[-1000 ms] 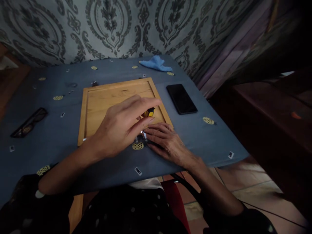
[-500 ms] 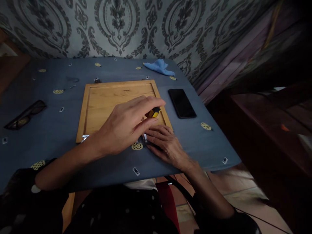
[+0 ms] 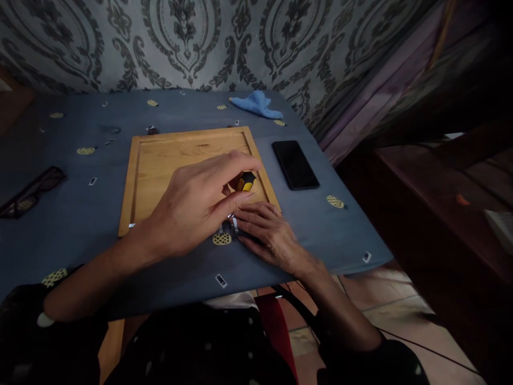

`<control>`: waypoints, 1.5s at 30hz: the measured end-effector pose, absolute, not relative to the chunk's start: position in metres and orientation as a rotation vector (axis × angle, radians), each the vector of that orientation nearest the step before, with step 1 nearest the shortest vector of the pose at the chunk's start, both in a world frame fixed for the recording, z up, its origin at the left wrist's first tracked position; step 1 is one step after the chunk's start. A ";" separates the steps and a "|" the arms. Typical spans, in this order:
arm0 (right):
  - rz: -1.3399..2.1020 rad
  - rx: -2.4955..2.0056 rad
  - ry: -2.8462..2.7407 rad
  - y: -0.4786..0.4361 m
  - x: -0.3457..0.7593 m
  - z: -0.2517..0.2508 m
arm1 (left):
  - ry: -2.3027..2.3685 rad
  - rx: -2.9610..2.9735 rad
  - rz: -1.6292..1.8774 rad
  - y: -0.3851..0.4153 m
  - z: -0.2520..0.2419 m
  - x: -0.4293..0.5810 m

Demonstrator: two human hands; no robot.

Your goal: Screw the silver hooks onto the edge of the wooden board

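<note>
My left hand [image 3: 196, 200] is closed around a screwdriver [image 3: 246, 182] with a black and yellow handle, its thumb and forefinger on either side of the grip. Its shaft is mostly hidden. Below lies a wooden cabinet door [image 3: 138, 160] with a raised frame, flat on the table. My right hand [image 3: 270, 233] rests at the door's near edge, fingers stretched out and lying flat. Its fingertips are beside a metal hinge [image 3: 235, 224] at that edge, seemingly touching it. Another shiny metal piece [image 3: 132, 225] shows at the near left corner, partly covered by my left forearm.
A black phone [image 3: 295, 164] lies right of the door. The blue cloth [image 3: 257, 104] is at the table's far edge, and dark-framed glasses [image 3: 32, 190] lie at left. A small dark object [image 3: 153, 130] sits behind the door. A patterned blue cloth [image 3: 180, 283] covers the table.
The view has shifted slightly, so the things on the table appear a little further left. My left hand has turned a little with the screwdriver; my right hand stays by the hinge.
</note>
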State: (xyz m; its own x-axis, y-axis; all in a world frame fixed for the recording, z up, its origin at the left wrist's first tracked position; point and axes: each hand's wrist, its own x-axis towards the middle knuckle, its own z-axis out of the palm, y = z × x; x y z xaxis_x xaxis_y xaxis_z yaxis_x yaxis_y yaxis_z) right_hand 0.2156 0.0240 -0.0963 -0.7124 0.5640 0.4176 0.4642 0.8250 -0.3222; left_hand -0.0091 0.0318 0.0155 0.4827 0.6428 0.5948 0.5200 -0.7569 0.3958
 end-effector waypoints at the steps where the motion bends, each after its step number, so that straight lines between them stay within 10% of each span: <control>1: 0.271 -0.763 -2.497 0.024 0.216 -0.096 | 1.006 2.570 1.127 0.032 0.016 -0.009; 45: 0.279 -0.792 -2.535 0.021 0.215 -0.093 | 1.024 2.565 1.153 0.028 0.015 -0.003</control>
State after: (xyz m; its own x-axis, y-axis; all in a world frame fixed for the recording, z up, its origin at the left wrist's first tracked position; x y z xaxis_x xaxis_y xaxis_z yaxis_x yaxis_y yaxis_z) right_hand 0.2153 0.0214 -0.0927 -0.7248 0.5798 0.3721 0.4848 0.8130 -0.3224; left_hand -0.0032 0.0282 0.0146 0.4721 0.6402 0.6060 0.5260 -0.7562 0.3892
